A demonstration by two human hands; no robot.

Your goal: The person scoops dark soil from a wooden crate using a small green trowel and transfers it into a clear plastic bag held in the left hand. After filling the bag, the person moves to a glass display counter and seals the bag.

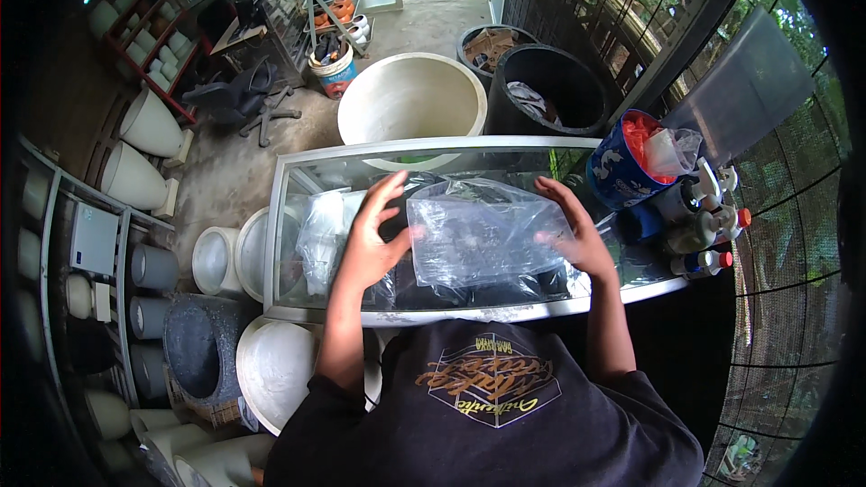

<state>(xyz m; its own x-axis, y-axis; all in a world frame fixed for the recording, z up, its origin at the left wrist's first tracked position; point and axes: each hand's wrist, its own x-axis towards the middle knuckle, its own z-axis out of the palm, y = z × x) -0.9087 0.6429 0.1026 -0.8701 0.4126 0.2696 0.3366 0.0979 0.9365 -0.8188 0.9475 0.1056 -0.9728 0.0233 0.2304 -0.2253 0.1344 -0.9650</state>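
Observation:
A clear plastic bag (487, 239) is spread flat between my two hands, above the glass-topped case (302, 158). My left hand (374, 239) is at the bag's left edge, its fingers apart and the thumb reaching to that edge. At the opposite edge, my right hand (577, 230) curves with spread fingers, and its thumb tip overlaps the plastic. Neither hand visibly grips the bag; whether they press on it I cannot tell. Left of my left hand, more folded clear plastic (327, 230) lies at the case.
A blue bucket (618, 167) with red and clear plastic stands at the case's right end, beside several bottles (704, 230). Beyond the case are a large cream pot (410, 95) and black tubs (555, 90). More pots (203, 343) crowd the left side, near an office chair (236, 95).

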